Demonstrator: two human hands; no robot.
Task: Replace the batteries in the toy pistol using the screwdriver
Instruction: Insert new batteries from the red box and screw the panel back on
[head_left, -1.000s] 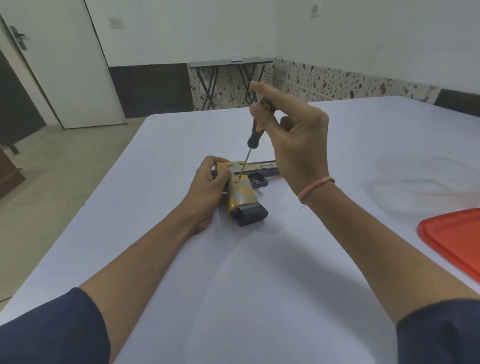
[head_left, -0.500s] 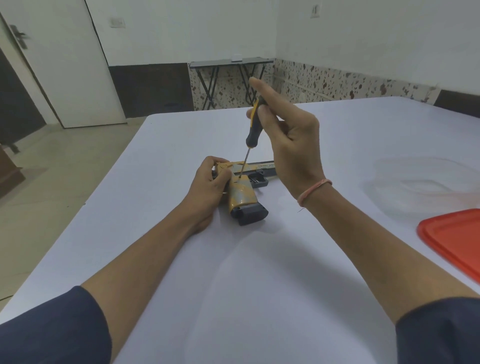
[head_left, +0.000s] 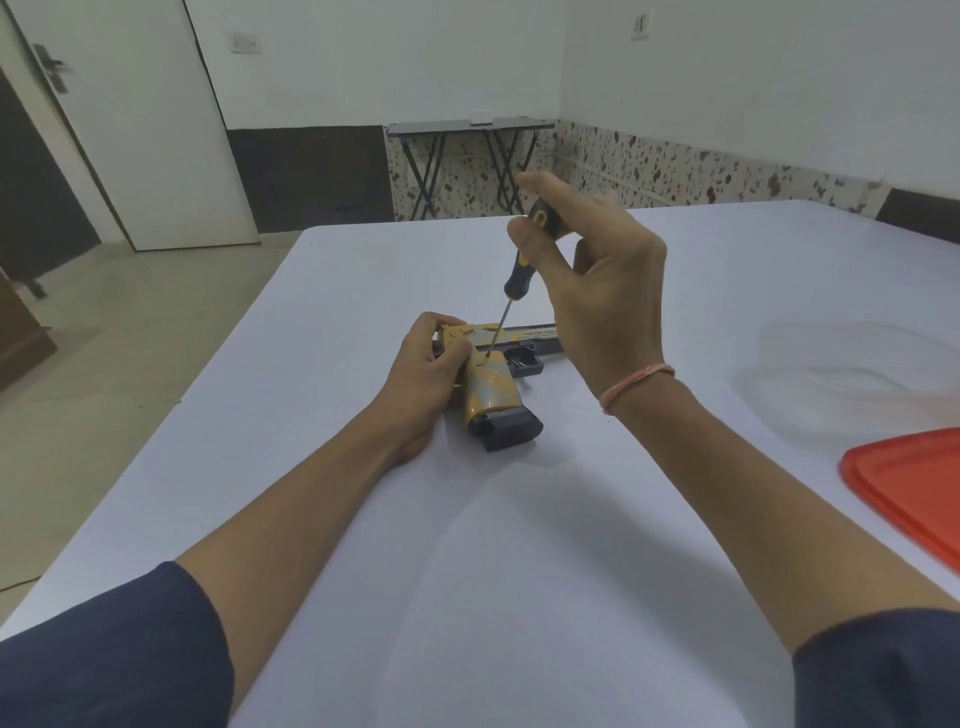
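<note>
Two bare hands at work on one white table (head_left: 519, 545), both forearms reaching out of dark blue sleeves.

Item 1: toy pistol (head_left: 491, 387), yellow and grey with a dark base on the handle, lying flat on its side on the table. Handle points toward the person; the barrel runs off to the right, behind the right hand.

Item 2: left hand (head_left: 423, 371), resting on the table, fingers curled and pressed around the rear of the pistol, pinning it down. The handle lies just right of this grip and is touching the hand.

Item 3: screwdriver (head_left: 511, 283), black handle with yellow trim, thin metal shaft. It stands tilted, top leaning right, tip set on the pistol body just above the handle, right beside the left thumb.

Item 4: right hand (head_left: 597, 296), raised above the pistol, thumb and fingertips pinched on the upper handle of the screwdriver; the remaining fingers are loosely curled. A pink band (head_left: 636, 384) circles the wrist below this grip.

Item 5: clear plastic container (head_left: 862, 374), hard to make out, on the table well right of the right hand.

Item 6: red lid (head_left: 914, 493), flat on the table at the right edge, nearer the person than the container.
</note>
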